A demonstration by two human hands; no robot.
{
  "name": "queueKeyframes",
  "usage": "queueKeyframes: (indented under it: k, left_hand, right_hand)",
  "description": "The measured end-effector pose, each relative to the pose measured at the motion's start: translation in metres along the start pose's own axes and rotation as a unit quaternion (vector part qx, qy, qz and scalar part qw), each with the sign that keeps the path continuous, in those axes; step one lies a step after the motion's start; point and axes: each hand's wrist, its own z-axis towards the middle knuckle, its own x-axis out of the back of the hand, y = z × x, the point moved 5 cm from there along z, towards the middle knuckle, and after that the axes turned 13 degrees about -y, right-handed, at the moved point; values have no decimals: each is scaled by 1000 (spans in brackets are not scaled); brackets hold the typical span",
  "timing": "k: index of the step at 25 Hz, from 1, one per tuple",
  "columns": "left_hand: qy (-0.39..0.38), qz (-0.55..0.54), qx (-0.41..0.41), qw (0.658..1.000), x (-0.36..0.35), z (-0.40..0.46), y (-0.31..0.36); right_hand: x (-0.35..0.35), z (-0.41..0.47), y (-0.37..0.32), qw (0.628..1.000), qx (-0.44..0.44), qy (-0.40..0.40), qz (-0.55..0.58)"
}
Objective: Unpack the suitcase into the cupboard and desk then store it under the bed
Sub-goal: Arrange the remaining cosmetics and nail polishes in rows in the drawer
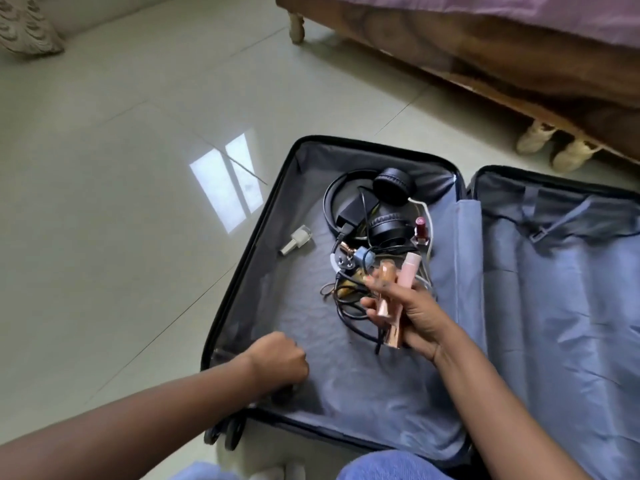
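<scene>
The right hand (408, 313) grips a bundle of cosmetic tubes (394, 296) over the open suitcase (263, 216), which lies flat on the floor (121, 168) beside the bed (485, 64); I count one pale pink tube and what look like two rose-gold ones, though blur makes the count unsure. The left hand (280, 358) is curled into a fist at the near-left corner of the lining, and whether it holds anything I cannot tell. The loosely fanned tubes could slip from the grip and drop back among the tangled cables (349, 299) just below, and lifting anything there may drag the tangle along. Still inside: one pair of headphones (388, 202), one black charger (353, 209), one red nail-polish bottle (420, 230), one small clear bottle (296, 240). Two shoes (554, 147) sit under the bed.
</scene>
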Motion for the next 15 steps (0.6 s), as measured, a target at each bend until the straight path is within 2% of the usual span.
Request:
queueKeyframes:
  k: [1,3,5,7,8,9,11,13,14,15]
  left_hand:
    - [6,6,-8,1000,7,2,3]
    - [32,-65,-4,997,21,5,-11]
    - [10,-220,119,968,24,8,-52]
    - [51,-354,194,913,30,3,-87]
    - [83,-417,218,878,31,-1,-101]
    - [129,-482,226,837,30,-2,-111]
    - [194,-582,220,758,27,-4,-120]
    - [217,-643,199,707,31,-3,-127]
    - [215,-672,176,686,34,2,-130]
    - [209,-691,156,674,37,8,-133]
  right_hand:
    - [2,0,-6,1000,5,10,-4]
    - [11,6,-17,992,12,37,-118]
    - [17,12,-28,941,-7,57,-334]
    - [9,20,-21,872,-79,17,-483]
    - [2,21,-13,852,-116,-13,-511]
    - [-3,21,-4,847,-148,-52,-507]
    - [-15,12,9,866,-196,-145,-436]
    - [-17,3,4,846,-237,-202,-434]
    - [-13,2,-4,826,-239,-197,-471]
    - [-8,8,-15,808,-212,-152,-529]
